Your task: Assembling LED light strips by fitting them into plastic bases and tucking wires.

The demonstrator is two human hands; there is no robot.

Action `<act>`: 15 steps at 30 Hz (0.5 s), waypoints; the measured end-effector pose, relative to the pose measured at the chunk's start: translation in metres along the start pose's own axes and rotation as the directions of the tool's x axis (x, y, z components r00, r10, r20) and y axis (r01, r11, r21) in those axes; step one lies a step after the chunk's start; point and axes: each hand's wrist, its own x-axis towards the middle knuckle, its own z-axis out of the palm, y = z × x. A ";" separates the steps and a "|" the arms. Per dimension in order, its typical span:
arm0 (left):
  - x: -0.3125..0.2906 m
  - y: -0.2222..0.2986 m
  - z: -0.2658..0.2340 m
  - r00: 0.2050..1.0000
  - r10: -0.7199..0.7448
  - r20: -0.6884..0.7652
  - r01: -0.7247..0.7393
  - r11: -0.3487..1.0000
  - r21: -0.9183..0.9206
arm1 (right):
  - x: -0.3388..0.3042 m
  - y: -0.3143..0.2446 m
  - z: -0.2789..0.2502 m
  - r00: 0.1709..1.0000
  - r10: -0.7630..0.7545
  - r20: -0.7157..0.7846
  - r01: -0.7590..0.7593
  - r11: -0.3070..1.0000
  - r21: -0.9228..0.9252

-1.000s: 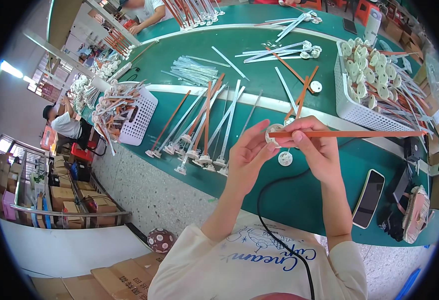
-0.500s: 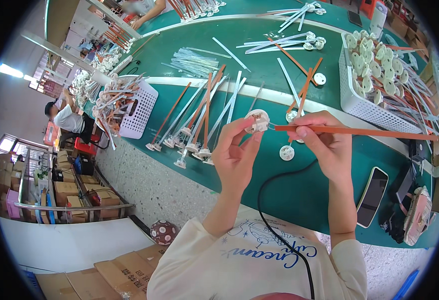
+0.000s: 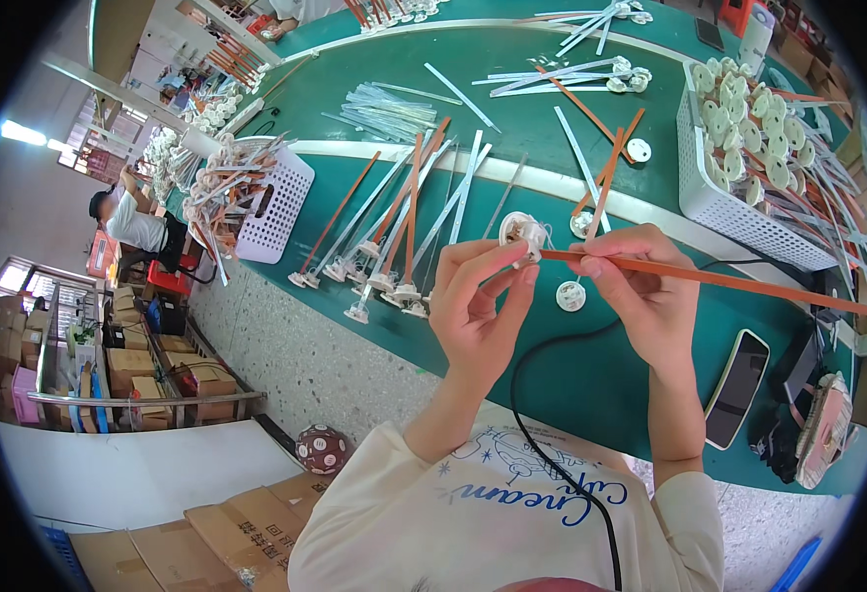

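Observation:
Between the fingertips of my left hand [image 3: 483, 306] is a small round white disc-shaped part [image 3: 522, 232] with fine wires or thread at its side. My right hand [image 3: 645, 286] pinches an orange-brown flat strip [image 3: 749, 279] near its left end; the strip stretches off to the right. Its left end meets the white part, though whether it is joined there I cannot tell. Just below on the table lies another white disc [image 3: 571, 296]. Left of my hands, several strips with white round ends [image 3: 384, 281] lie in a row.
White baskets stand left [image 3: 275, 212] and right [image 3: 749, 212], both full of strips with round ends. Loose pale strips [image 3: 389, 113] lie on the green table. A phone [image 3: 737, 390], a black cable [image 3: 527, 365] and a patterned pouch [image 3: 823, 429] are near me. Another person [image 3: 137, 217] sits far left.
The white part has turned and come up against the strip's left end, closing the gap between them. The strip's right end has tipped lower.

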 end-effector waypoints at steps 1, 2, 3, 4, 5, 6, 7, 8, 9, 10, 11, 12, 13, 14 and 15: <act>0.000 -0.001 -0.001 1.000 -0.001 -0.003 0.001 1.000 0.002 | 0.000 0.000 0.001 1.000 0.001 0.003 -0.001 1.000 0.001; 0.000 -0.002 -0.001 1.000 0.013 -0.002 -0.013 1.000 0.004 | 0.000 -0.001 0.001 1.000 0.003 -0.001 -0.003 1.000 0.001; 0.000 -0.003 -0.002 1.000 0.027 -0.002 -0.027 1.000 0.005 | 0.001 -0.001 0.002 1.000 0.004 -0.005 -0.004 1.000 0.000; -0.001 -0.003 -0.002 1.000 0.027 -0.004 -0.027 1.000 0.006 | 0.000 -0.001 0.002 1.000 0.004 -0.004 -0.004 1.000 0.001; -0.002 -0.002 -0.002 0.999 0.033 -0.004 -0.033 0.999 0.005 | -0.001 -0.001 0.002 1.000 -0.006 -0.003 0.006 1.000 -0.002; -0.002 -0.001 -0.002 0.999 0.040 -0.004 -0.040 0.999 0.004 | -0.001 -0.001 0.002 1.000 -0.018 -0.002 0.018 1.000 -0.005; -0.002 -0.003 -0.002 0.999 0.036 -0.003 -0.036 0.999 0.005 | -0.001 0.000 0.001 1.000 -0.014 -0.003 0.014 1.000 -0.004; -0.001 -0.004 -0.002 0.999 0.035 0.000 -0.035 0.999 -0.009 | 0.000 0.001 0.000 1.000 -0.005 -0.001 0.005 1.000 -0.011; -0.001 -0.005 -0.001 0.999 0.033 0.004 -0.033 0.999 -0.022 | 0.000 0.001 -0.001 1.000 0.005 0.002 -0.005 1.000 -0.018; -0.001 -0.004 0.000 0.999 0.034 0.002 -0.034 0.999 -0.022 | 0.000 0.001 -0.001 1.000 0.004 0.004 -0.004 1.000 -0.018; -0.002 -0.002 0.002 0.999 0.011 -0.031 -0.012 0.998 -0.053 | -0.001 0.000 0.000 1.000 0.015 0.008 -0.015 1.000 -0.017; -0.002 -0.001 0.003 0.998 -0.014 -0.063 0.009 0.996 -0.085 | -0.001 -0.001 0.000 1.000 0.026 0.013 -0.026 1.000 -0.016; -0.003 -0.001 0.002 0.998 -0.014 -0.063 0.009 0.996 -0.085 | -0.001 -0.001 0.000 1.000 0.026 0.013 -0.026 1.000 -0.017; -0.003 0.000 0.002 0.998 -0.045 -0.054 0.039 0.994 -0.107 | -0.001 -0.001 0.000 1.000 0.021 0.011 -0.021 1.000 -0.012; -0.003 0.000 0.001 0.996 -0.075 -0.044 0.069 0.989 -0.127 | -0.002 -0.001 0.001 1.000 0.016 0.009 -0.016 1.000 -0.008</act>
